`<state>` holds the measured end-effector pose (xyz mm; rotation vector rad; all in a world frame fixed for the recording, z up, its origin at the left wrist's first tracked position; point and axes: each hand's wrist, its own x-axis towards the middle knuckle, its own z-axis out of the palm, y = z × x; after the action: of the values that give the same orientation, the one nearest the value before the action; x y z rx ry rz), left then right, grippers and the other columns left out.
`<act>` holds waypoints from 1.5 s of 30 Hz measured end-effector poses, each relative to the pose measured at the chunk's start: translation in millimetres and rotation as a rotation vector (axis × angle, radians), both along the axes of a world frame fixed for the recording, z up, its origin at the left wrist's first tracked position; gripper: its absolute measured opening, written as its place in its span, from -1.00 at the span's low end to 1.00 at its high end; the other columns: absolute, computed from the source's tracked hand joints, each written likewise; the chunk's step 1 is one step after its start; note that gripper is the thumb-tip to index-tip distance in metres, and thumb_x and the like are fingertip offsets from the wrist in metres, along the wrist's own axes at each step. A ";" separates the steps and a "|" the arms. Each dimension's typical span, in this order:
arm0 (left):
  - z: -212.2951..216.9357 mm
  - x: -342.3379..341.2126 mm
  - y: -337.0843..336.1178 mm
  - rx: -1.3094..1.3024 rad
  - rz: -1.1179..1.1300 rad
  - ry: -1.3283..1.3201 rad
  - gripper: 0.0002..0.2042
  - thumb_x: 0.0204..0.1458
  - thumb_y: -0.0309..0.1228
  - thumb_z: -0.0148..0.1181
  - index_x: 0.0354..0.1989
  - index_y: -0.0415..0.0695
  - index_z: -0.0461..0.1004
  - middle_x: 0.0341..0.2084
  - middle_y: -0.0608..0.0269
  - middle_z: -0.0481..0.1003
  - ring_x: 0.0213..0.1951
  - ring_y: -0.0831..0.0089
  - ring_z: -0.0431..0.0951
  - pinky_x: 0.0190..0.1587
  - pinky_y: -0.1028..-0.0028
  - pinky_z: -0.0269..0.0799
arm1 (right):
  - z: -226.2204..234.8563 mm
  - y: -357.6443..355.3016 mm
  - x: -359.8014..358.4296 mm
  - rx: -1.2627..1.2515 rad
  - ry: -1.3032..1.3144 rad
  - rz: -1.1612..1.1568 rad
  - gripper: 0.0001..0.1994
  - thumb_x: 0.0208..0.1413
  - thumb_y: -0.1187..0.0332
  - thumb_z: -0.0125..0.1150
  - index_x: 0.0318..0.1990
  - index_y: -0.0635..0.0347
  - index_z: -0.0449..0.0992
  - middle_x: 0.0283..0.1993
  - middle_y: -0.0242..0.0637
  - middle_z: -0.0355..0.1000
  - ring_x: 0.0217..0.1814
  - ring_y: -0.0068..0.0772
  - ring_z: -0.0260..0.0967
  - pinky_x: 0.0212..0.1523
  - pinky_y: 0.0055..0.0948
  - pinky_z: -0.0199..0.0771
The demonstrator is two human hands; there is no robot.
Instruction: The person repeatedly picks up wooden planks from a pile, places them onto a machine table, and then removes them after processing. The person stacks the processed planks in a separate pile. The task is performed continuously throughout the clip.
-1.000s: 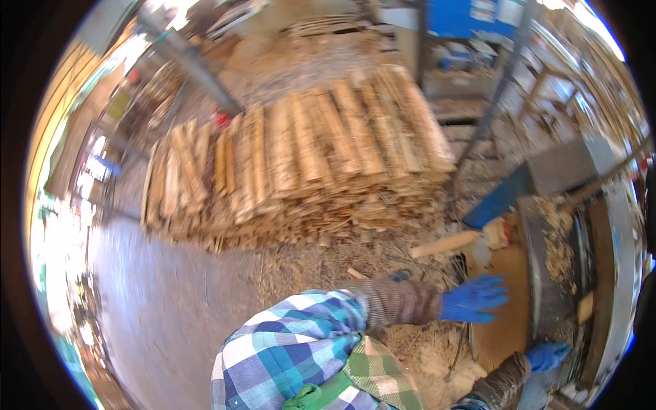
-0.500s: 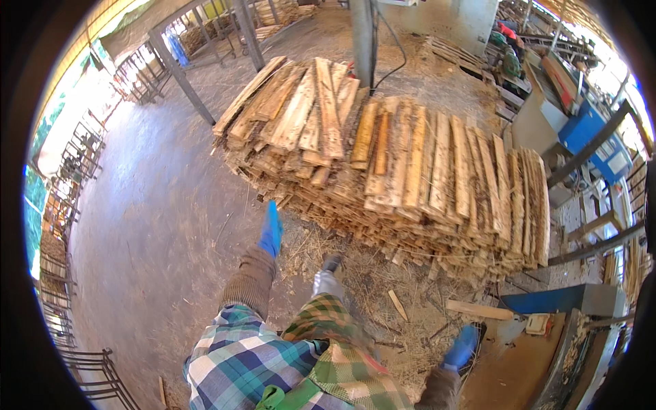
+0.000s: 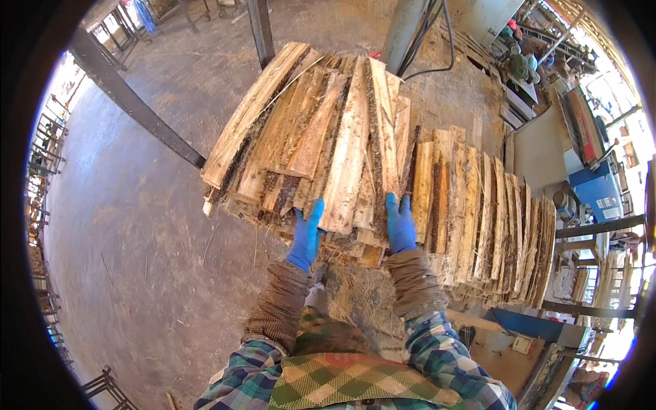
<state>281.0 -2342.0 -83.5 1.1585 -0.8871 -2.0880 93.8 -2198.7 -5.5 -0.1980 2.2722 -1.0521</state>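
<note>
In front of me lies a big stack of rough wooden boards (image 3: 347,160), many with bark along their edges. My left hand (image 3: 306,238), in a blue glove, touches the near ends of the top boards, thumb and fingers stretched apart. My right hand (image 3: 402,227), gloved alike, rests at the near end of a narrow board (image 3: 384,130) with its thumb and fingers apart. Several pale board ends lie between the two hands. Neither hand is visibly closed round a board; the fingertips are partly hidden among the ends.
A dark metal post (image 3: 130,102) slants beside the stack's left end. A grey column (image 3: 403,37) with black cables stands behind it. Blue machinery (image 3: 601,191) is at the right. A brown panel (image 3: 502,362) lies low on the right, and wood scraps litter the floor around my feet.
I have come closer to the stack. My right hand has swung up from the lower right and my left has moved forward; both are now at the board ends.
</note>
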 end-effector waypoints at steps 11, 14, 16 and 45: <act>92.5 -34.9 33.2 0.327 -0.388 0.110 0.12 0.12 0.01 0.36 0.51 -0.32 -0.39 0.31 -0.18 0.30 0.03 0.18 0.63 0.03 0.28 0.65 | 9.7 10.5 -20.2 -0.489 -0.358 -0.074 -0.19 0.32 -0.12 0.11 0.52 0.19 0.02 0.53 -0.02 0.09 0.52 -0.07 0.11 0.46 -0.18 0.16; 77.8 -7.6 6.2 0.192 -0.674 -0.091 -0.22 0.21 -0.05 0.28 0.42 -0.31 0.12 -0.01 -0.03 0.59 -0.06 0.25 0.66 -0.01 0.29 0.65 | -14.4 12.3 -27.2 -0.379 -0.374 -0.038 -0.13 0.28 -0.12 0.17 0.54 0.20 -0.03 0.59 -0.05 -0.05 0.60 -0.05 -0.04 0.50 -0.12 0.04; 107.4 19.0 -10.9 0.111 -0.691 -0.204 -0.21 0.21 0.00 0.26 0.41 -0.32 0.15 0.13 -0.02 0.50 -0.05 0.26 0.65 0.03 0.29 0.62 | -16.2 13.6 -27.0 -0.321 -0.057 0.048 -0.08 0.24 -0.15 0.20 0.54 0.20 -0.05 0.60 -0.02 -0.09 0.61 -0.03 -0.09 0.52 -0.06 0.01; 86.4 -67.0 -118.8 -0.687 -0.038 -0.422 -0.52 0.33 0.04 0.05 -0.21 -0.24 0.47 -0.36 0.15 0.46 -0.27 0.32 0.50 -0.15 0.32 0.43 | 90.0 -144.1 -16.3 -0.197 0.241 0.374 0.21 0.04 -0.32 0.32 0.57 0.14 -0.35 0.58 0.21 -0.17 0.56 0.08 0.03 0.38 -0.05 0.33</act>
<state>214.0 -2460.8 3.0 1.1938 -1.6627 -1.3737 77.5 -2342.8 84.6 -0.8366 2.2135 -1.0926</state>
